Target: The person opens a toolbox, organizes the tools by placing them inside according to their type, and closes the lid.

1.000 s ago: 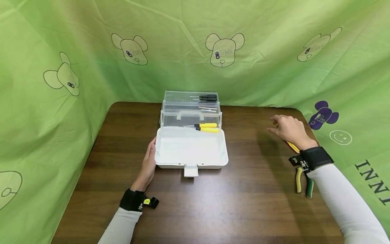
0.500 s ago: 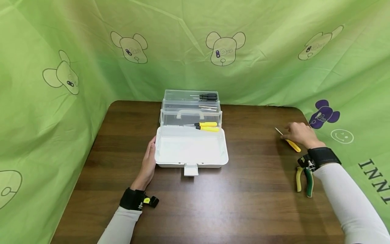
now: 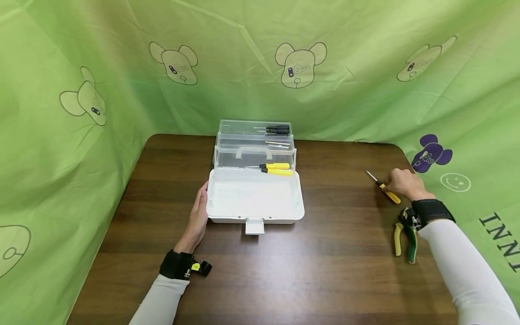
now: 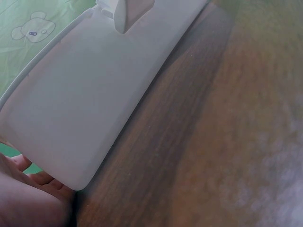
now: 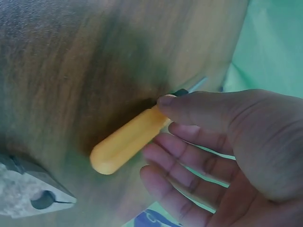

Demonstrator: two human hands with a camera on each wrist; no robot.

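At the table's right, my right hand (image 3: pixel 406 184) pinches a yellow-handled screwdriver (image 3: pixel 391 194) with thumb and fingers. The right wrist view shows the thumb on the yellow handle (image 5: pixel 130 139) near its black collar, with the other fingers along the far side. My left hand (image 3: pixel 197 219) rests against the left side of a white toolbox (image 3: pixel 256 221), fingers extended. In the left wrist view part of this hand is hidden behind the toolbox corner (image 4: pixel 71 170). The toolbox stands with its clear trays unfolded behind a white bottom compartment.
Pliers with yellow and green handles (image 3: pixel 412 246) lie near my right wrist; their metal jaws show in the right wrist view. Two yellow screwdrivers (image 3: pixel 278 172), black-handled screwdrivers (image 3: pixel 278 130) and thin metal pieces (image 3: pixel 277 144) lie in the trays. Green cloth (image 3: pixel 243 67) surrounds the table.
My right hand has come down and toward the right onto the yellow screwdriver, and its thumb and fingers have taken hold of the handle. My left hand has stayed at the toolbox.
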